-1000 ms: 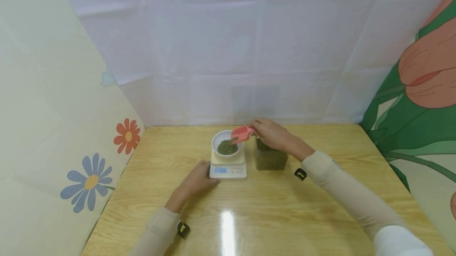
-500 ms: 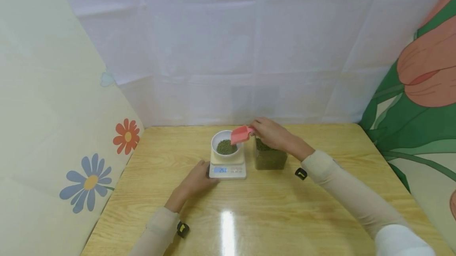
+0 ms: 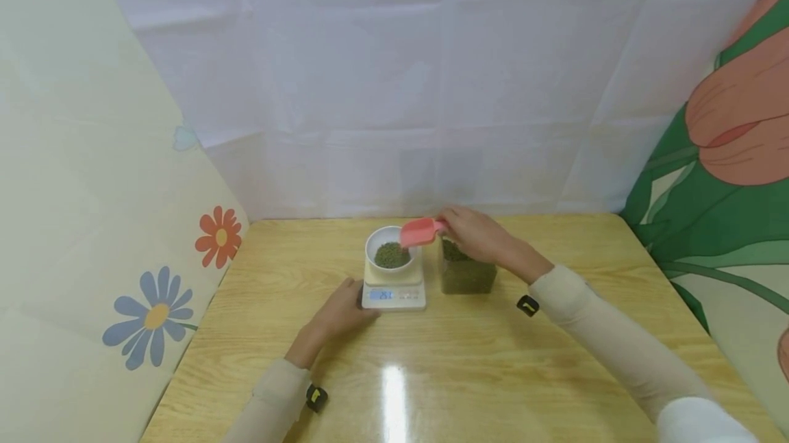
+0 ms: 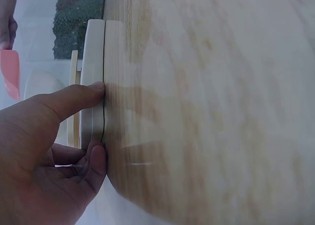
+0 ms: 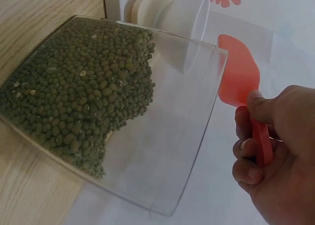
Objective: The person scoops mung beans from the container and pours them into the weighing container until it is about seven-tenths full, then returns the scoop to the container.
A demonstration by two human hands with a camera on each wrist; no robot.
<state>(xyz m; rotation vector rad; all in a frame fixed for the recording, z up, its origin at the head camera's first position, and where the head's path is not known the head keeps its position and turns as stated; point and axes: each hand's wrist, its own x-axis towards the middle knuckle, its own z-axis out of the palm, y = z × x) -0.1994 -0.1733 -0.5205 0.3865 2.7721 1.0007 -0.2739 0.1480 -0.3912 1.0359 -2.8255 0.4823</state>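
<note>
On this glossy wood counter, the left hand pinches the near corner of a scale, a white bowl of green beans on top. The right hand has its fingers clamped round a pink scoop at the bowl's edge, above a clear box; behind, creased white sheeting hangs between flowered walls.

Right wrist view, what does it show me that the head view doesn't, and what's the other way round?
Only the right wrist view: the right hand's fingers plainly curled round the handle of the red scoop, and single beans distinct in the clear container.

Only the head view: the left hand on the scale, its lit display, and the green heap inside the white bowl.

Both: right hand, scoop, container, bowl, table, and at least part of the scale.
</note>
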